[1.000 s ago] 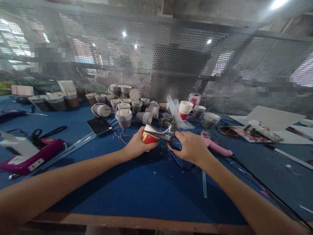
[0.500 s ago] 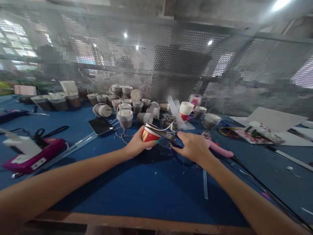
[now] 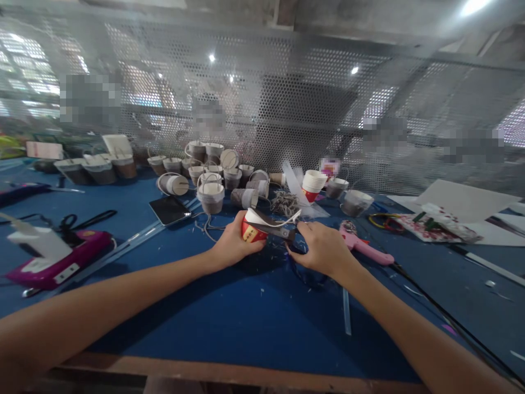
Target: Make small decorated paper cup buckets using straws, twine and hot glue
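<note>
My left hand (image 3: 234, 241) is wrapped around a red paper cup (image 3: 253, 232) with a yellow panel, tilted above the blue table. In my right hand (image 3: 322, 245) are dark-handled scissors (image 3: 286, 233), their blades at the cup's upper edge. A white strip (image 3: 283, 221) of the rim curls away from the cup, over the blades. Behind my hands lies a tangle of grey cord (image 3: 284, 202). A stack of paper cups (image 3: 314, 185) stands beyond it.
Several small grey buckets (image 3: 211, 197) with handles crowd the back. On the left are a black phone (image 3: 169, 210) and a purple power strip (image 3: 82, 254). A pink glue gun (image 3: 367, 246) lies right of my right hand, its cord trailing forward. White sheets (image 3: 463, 202) lie further right.
The cup has turned in my left hand, bringing its yellow panel more to the front. The cut rim strip reaches further right over the scissors.
</note>
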### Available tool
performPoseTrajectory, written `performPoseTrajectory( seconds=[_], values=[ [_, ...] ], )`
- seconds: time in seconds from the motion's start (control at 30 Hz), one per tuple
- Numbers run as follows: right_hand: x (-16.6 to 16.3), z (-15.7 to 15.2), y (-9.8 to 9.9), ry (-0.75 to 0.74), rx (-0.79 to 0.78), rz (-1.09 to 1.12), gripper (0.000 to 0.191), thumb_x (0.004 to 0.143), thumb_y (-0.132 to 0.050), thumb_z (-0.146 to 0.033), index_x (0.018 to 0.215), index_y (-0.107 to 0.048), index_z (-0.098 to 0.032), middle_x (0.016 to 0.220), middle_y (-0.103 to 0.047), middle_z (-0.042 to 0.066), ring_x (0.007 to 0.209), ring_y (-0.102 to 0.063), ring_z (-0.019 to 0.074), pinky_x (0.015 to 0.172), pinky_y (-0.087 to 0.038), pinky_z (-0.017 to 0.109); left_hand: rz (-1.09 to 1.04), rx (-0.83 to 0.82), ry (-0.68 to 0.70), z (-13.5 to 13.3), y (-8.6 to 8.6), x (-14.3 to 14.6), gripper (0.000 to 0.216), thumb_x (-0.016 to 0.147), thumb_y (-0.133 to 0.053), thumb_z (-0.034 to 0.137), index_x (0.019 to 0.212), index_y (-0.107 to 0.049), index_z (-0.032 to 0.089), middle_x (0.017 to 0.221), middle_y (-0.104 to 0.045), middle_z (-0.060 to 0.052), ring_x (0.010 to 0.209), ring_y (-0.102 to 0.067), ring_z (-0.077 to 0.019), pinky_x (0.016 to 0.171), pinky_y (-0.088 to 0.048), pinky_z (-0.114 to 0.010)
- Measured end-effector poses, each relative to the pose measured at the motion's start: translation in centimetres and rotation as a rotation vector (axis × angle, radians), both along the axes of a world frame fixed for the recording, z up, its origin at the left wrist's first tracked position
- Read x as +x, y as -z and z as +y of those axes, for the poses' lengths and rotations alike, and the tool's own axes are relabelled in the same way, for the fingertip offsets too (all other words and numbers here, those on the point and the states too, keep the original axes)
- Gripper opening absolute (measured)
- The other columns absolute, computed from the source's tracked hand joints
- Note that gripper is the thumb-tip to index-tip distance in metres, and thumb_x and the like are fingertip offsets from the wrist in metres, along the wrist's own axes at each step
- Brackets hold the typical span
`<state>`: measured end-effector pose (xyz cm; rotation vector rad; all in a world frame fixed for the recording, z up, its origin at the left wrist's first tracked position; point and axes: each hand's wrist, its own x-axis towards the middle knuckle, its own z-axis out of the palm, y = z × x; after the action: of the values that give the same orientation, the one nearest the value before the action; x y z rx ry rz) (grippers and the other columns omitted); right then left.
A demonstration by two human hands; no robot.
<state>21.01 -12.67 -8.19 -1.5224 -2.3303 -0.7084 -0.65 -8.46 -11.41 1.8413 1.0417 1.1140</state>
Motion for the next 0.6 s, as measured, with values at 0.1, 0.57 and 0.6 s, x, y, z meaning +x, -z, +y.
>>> performPoseTrajectory(
  seconds=[0.1,0.57,0.6],
  values=[
    [0.11,0.17,0.04,-0.014,-0.033,0.010,0.032,0.076,-0.049,-0.044,0.085,-0.057,-0.014,0.073,-0.065,0.008,0.068,-0.060,0.0201,0.053,-0.029,0.027,0.021,-0.013,-0.026,0.07,0.05,-0.03,0.054,0.062,-0.071,0.032,0.106,-0.043,0.019,0.086,-0.059,-0.002,0.071,-0.058,-0.0145,0.064,-0.050,-0.029],
    [0.32,0.38,-0.21,0.029,-0.072,0.068,0.029,0.075,-0.052,-0.045,0.076,-0.054,-0.016,0.067,-0.064,0.005,0.062,-0.058,0.0176,0.050,-0.022,0.026,-0.285,-0.155,0.117,0.24,-0.58,-0.13,0.059,0.061,-0.073,0.029,0.111,-0.044,0.017,0.098,-0.058,-0.004,0.084,-0.058,-0.0166,0.075,-0.050,-0.030],
    [0.42,0.46,-0.16,0.030,-0.068,0.071,0.030,0.075,-0.052,-0.046,0.075,-0.054,-0.016,0.068,-0.064,0.005,0.062,-0.058,0.0176,0.050,-0.022,0.026,-0.304,-0.186,0.125,0.30,-0.63,-0.12,0.057,0.060,-0.073,0.028,0.109,-0.045,0.016,0.097,-0.058,-0.004,0.083,-0.057,-0.0162,0.074,-0.050,-0.030]
  ],
)
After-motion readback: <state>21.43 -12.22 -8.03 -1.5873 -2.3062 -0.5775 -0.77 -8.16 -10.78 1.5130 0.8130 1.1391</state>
